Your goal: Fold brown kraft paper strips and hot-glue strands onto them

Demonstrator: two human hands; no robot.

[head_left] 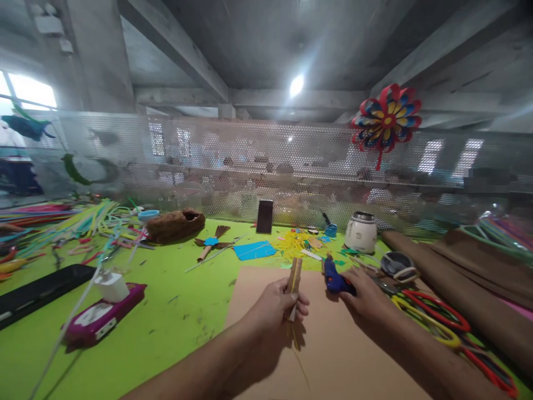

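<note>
My left hand [283,301] is closed around a narrow folded brown strip [296,273], held upright above the tan sheet. A thin yellow line runs up the strip's middle, and a thin yellow strand [300,361] trails below my fingers. To the right, my right hand [363,291] grips a dark blue tool [333,278] with orange spots; its exact kind is unclear. The tool's tip points away from me and is apart from the strip. Both hands are over the tan sheet [328,344], which lies on the green tabletop [179,344].
Scissors [437,311] with red and yellow handles lie right. Beyond the sheet are blue paper [255,250], yellow scraps [291,243], a brown cross-shaped piece [211,242] and a white jar [360,233]. A purple power strip [104,314] with a cable sits left; a perforated screen [250,166] stands behind.
</note>
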